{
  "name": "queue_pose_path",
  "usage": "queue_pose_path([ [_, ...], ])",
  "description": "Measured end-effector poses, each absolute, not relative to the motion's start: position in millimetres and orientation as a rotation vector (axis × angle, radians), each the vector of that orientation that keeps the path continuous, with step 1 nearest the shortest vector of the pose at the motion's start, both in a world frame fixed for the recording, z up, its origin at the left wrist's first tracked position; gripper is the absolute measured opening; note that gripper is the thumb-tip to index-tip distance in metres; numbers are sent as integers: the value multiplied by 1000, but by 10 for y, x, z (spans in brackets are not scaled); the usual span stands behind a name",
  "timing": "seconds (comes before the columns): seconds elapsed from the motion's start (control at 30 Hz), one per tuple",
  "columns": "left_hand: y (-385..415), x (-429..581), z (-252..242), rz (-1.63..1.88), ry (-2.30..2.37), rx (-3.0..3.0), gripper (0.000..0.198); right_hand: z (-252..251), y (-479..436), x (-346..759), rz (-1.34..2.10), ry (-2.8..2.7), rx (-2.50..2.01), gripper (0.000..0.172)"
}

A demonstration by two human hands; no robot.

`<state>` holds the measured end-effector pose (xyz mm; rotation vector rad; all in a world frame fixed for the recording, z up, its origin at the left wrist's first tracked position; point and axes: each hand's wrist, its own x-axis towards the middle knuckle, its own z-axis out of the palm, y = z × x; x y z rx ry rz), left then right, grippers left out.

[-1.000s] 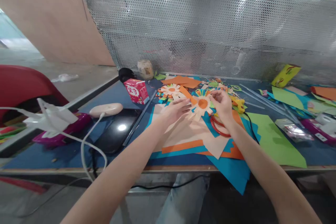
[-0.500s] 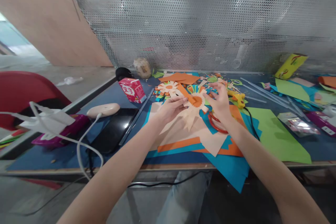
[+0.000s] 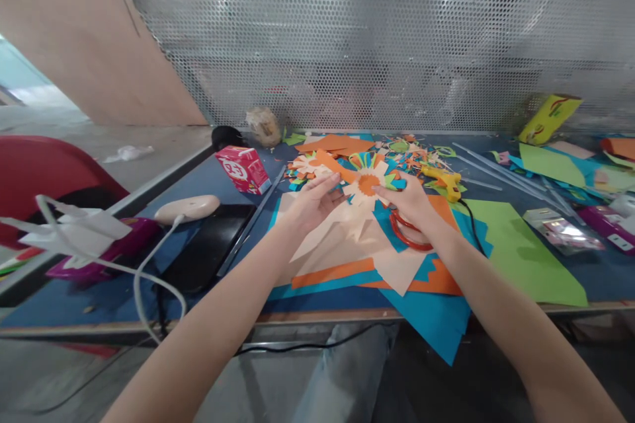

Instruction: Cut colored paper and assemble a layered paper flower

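Note:
A paper flower point(image 3: 368, 186) with an orange centre and cream, blue, green and orange petals is pinched at its right side by my right hand point(image 3: 409, 201). My left hand point(image 3: 316, 203) grips an orange paper strip point(image 3: 328, 162) just left of the flower. The strip's right end reaches the flower's edge; whether it touches is unclear. Red-handled scissors point(image 3: 411, 244) lie below my right hand, blades hidden. Cream paper sheets point(image 3: 330, 241) lie beneath both hands. A second flower point(image 3: 302, 164), mostly cream, sits behind my left hand.
A yellow glue gun point(image 3: 446, 183) with a black cord lies to the right, beside green paper point(image 3: 516, 248). Paper scraps point(image 3: 407, 149) cover the back. Leftward are a phone point(image 3: 213, 248), a pink box point(image 3: 243, 170) and white cables point(image 3: 140, 277). Perforated metal point(image 3: 347, 33) stands behind.
My right hand has come down from above the flower and now pinches its right side. The orange strip has shifted left, off the flower's centre, with my left hand.

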<state>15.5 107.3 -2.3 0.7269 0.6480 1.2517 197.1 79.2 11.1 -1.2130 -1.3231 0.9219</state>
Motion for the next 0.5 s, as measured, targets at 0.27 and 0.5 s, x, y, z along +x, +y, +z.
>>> queue_pose_path([
  [0.27, 1109, 119, -8, 1543, 704, 671, 30, 157, 723, 1927, 1245, -967, -895, 33],
  [0.5, 1022, 184, -30, 1531, 792, 809, 26, 166, 651, 1843, 1380, -715, -838, 35],
])
